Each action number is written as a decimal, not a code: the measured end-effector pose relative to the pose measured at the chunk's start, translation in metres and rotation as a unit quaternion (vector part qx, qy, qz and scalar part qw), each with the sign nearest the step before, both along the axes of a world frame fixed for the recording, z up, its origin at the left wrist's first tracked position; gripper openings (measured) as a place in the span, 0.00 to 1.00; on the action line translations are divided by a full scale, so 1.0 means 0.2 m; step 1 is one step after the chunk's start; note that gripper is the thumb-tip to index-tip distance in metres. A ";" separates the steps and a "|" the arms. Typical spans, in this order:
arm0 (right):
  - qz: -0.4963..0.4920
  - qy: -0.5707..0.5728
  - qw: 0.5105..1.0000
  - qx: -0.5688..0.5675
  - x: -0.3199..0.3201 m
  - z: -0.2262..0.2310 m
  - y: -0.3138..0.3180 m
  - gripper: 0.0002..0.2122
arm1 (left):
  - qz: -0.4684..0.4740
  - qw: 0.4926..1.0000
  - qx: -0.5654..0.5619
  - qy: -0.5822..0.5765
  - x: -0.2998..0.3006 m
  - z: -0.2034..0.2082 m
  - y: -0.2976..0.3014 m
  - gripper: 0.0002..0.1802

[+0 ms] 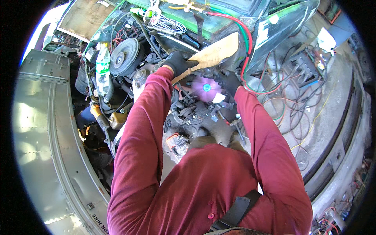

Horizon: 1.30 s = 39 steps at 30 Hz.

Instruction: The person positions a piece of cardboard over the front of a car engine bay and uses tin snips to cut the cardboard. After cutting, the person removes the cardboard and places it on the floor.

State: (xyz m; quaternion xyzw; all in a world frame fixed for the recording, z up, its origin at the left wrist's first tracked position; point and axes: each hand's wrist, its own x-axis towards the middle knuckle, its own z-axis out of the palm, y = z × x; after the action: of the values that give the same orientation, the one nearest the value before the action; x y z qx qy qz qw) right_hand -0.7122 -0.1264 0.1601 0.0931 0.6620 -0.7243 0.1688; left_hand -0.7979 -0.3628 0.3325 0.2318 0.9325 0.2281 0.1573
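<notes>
My left hand (178, 63), in a dark glove, grips the tan board (215, 53) near its narrow end, fingers lying over its edge. The board slants up and to the right, in front of the green bodywork (250, 8), its broad end away from me. My right hand (228, 81), gloved too, is below the board, just beside a purple disc (206, 87) with a blue centre; the disc is blurred. I cannot tell whether that hand is open or closed on something.

Red and green hoses (249, 37) curve down past my right hand. Left of my left hand are a round black housing (127, 56) and, beyond it, an upright clear bottle (103, 80) with a green label. A coil of white cord (170, 26) lies above my left hand. Farther right, cables (303, 113) trail over the grey floor (327, 113).
</notes>
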 end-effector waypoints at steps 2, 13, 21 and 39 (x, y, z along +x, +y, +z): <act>-0.006 0.014 1.000 -0.015 0.16 0.07 0.03 0.16 | -0.045 0.996 0.072 0.012 0.01 0.04 -0.03 0.24; -0.065 0.072 0.948 -0.303 0.86 0.62 0.10 0.44 | -0.271 0.922 0.049 0.271 0.62 0.79 -0.56 0.11; -0.024 0.011 0.980 -0.199 0.76 1.09 -0.31 0.38 | -0.145 0.855 -0.030 0.498 0.77 0.82 -0.92 0.24; 0.029 0.211 0.969 -0.122 0.56 1.33 -0.66 0.28 | 0.361 0.757 0.538 0.087 1.37 0.31 -0.84 0.29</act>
State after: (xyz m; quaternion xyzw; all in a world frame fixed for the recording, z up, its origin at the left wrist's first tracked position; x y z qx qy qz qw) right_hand -0.6000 -0.2578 0.4267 -0.1025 0.5921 -0.7973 0.0564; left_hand -0.5248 -0.5302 0.3947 -0.0571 0.6803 0.7109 -0.1689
